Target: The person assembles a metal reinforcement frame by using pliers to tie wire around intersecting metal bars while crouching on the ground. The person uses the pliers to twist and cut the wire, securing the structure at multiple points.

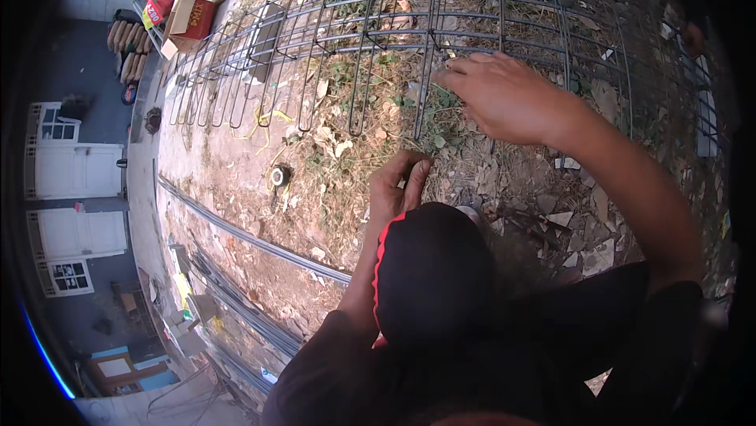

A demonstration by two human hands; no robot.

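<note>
Metal frame: here we have it, the long cage of dark bars (430, 32) lying across the ground ahead of us, its narrow loops pointing back our way.
Right hand: out over the near side of the frame goes our right hand (504, 99), palm down, fingers loosely stretched; it looks released, though we can't tell whether the tips touch a bar.
Left hand: down low, our left hand (402, 180) sits just short of a loop's end, thumb and finger bent toward each other; whether anything thin is pinched there, we cannot tell.
Step in hand: we judge this to be work on the frame's joints, both hands gathered at one crossbar.
Next move: that calls for a steady hold on the bar and careful fingers between close-set rods.
Tape measure: left of our left hand, on the dry ground, a round tape measure (278, 176) lies apart from the frame.
Loose rods: a bundle of thin rods (260, 242) stretches across the lower left.
</note>
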